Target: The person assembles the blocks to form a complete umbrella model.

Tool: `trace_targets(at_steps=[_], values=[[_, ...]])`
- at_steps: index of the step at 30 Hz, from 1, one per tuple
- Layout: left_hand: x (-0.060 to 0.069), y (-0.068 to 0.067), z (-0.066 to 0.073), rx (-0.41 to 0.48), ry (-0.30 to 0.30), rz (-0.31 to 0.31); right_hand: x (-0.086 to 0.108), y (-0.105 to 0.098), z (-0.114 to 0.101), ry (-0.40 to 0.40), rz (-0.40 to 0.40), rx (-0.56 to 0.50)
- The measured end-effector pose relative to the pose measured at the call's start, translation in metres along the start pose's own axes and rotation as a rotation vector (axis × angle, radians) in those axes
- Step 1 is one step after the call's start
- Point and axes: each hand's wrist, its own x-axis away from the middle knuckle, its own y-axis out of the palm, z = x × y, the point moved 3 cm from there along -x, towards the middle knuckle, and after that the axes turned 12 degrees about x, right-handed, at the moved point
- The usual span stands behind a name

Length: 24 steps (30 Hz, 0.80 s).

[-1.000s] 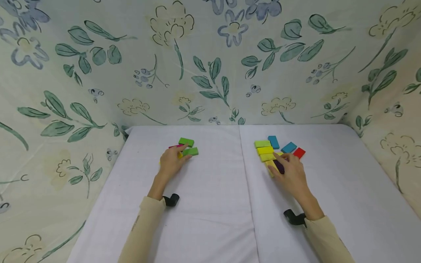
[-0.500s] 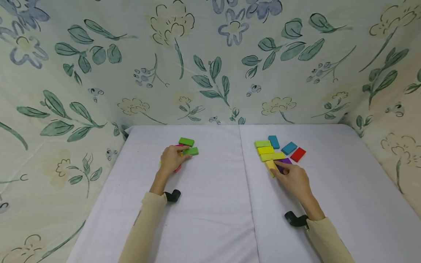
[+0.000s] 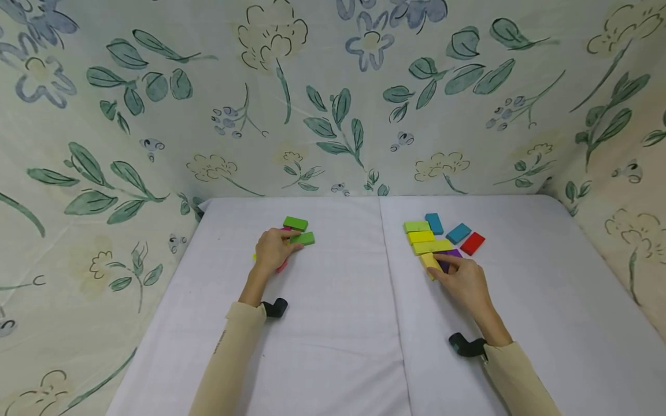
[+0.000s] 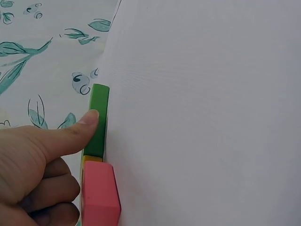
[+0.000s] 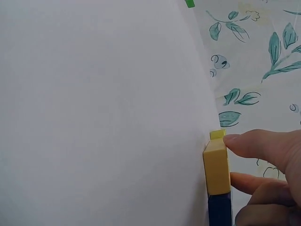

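My left hand [image 3: 274, 251] is at the left group of small flat blocks. Its thumb and index finger pinch a green block [image 3: 303, 238]; in the left wrist view the thumb lies along that block's side. A pink block [image 4: 100, 193] stands nearer that camera, with a bit of yellow between. A second green block [image 3: 295, 223] lies just behind. At the right group, my right hand [image 3: 465, 282] pinches a light yellow block [image 3: 429, 264] between thumb and index finger. A purple block [image 3: 450, 258] lies beside it, partly behind the fingers. The left hand hides part of its group.
Beyond the right hand lie two yellow blocks [image 3: 433, 247], a lime green block [image 3: 417, 227], two blue blocks [image 3: 458, 233] and a red block [image 3: 473, 244]. A white cloth [image 3: 343, 323] covers the table. Floral fabric [image 3: 333, 104] hangs behind it and at the sides.
My right hand's index finger has drawn back from the yellow blocks to the light yellow one, uncovering more purple and red. My left hand has shifted only slightly and stays at the green block.
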Motion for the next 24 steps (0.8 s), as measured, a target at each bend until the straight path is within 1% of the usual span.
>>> trace_targets(at_steps=[5,9,12,20,24], values=[[-0.0002,0.001,-0.0013,0.007,-0.004,-0.004,-0.0006,0.0008,-0.001,0.016,0.01,-0.005],[-0.001,0.0015,-0.0025,0.035,0.003,-0.011,-0.0006,0.0019,-0.0021,0.022,0.019,0.006],[-0.0021,0.0012,-0.0033,0.054,0.012,-0.012,-0.0014,0.0024,-0.0028,0.018,0.029,0.015],[-0.0041,0.0021,-0.0046,0.102,0.024,-0.032,-0.0037,0.0024,-0.0052,0.0,0.043,-0.002],[-0.0042,0.0025,-0.0042,0.106,0.022,-0.043,-0.0046,0.0028,-0.0059,-0.002,0.043,-0.006]])
